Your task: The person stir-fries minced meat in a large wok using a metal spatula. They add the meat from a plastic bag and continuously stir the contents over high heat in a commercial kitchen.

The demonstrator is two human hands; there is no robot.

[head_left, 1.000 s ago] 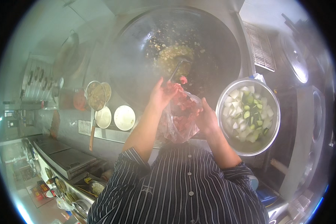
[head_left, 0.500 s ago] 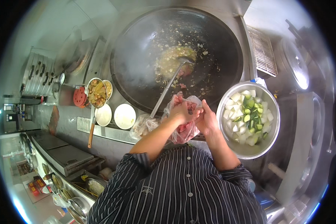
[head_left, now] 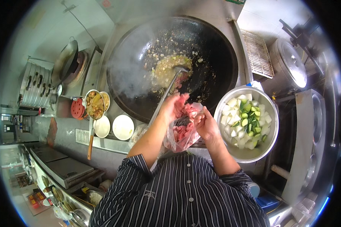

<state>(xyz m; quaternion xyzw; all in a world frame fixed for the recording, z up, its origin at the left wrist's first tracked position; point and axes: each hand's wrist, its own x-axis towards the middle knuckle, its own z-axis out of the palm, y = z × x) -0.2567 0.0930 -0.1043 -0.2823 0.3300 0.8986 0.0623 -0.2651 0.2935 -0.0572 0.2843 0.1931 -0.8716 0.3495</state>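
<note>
Some red meat (head_left: 180, 80) already lies in the far wok (head_left: 214, 56), while fingers of the right hand (head_left: 208, 126) pinch the near clear bag (head_left: 178, 146) holding the remainder and those of the left hand (head_left: 169, 109) grasp a portion.

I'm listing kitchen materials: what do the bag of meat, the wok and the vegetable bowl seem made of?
Bag: probably thin clear plastic; it crinkles and meat shows through. Wok: dark metal, perhaps iron; its wall glints. Vegetable bowl: likely stainless steel, silvery with a shiny rim.
</note>
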